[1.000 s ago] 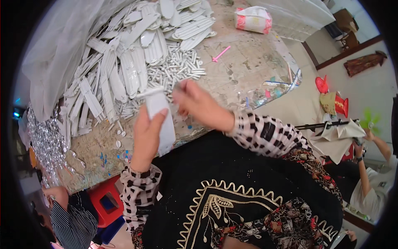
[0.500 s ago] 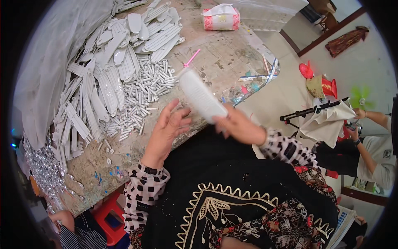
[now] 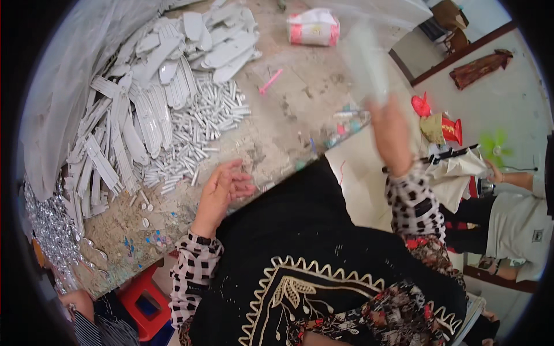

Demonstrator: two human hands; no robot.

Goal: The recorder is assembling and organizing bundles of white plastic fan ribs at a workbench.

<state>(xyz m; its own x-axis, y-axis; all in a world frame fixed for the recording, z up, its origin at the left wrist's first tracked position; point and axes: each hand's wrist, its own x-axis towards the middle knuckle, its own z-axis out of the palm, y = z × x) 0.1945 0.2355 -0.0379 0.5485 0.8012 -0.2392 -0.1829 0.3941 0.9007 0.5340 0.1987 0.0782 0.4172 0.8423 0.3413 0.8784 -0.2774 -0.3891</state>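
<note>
White slats [image 3: 149, 118] lay heaped leftmost on the counter [image 3: 283, 130]. Our left hand [image 3: 219, 193] hung empty, its grip loosely spread; our right hand [image 3: 392, 135] gripped a blurred white piece [image 3: 367, 63] near the counter's right edge, where, we judged, a slack pinch could drop it.

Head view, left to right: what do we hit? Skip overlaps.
tinsel → red stool → left hand → pink stick → tissue pack → right hand → green fan
</note>
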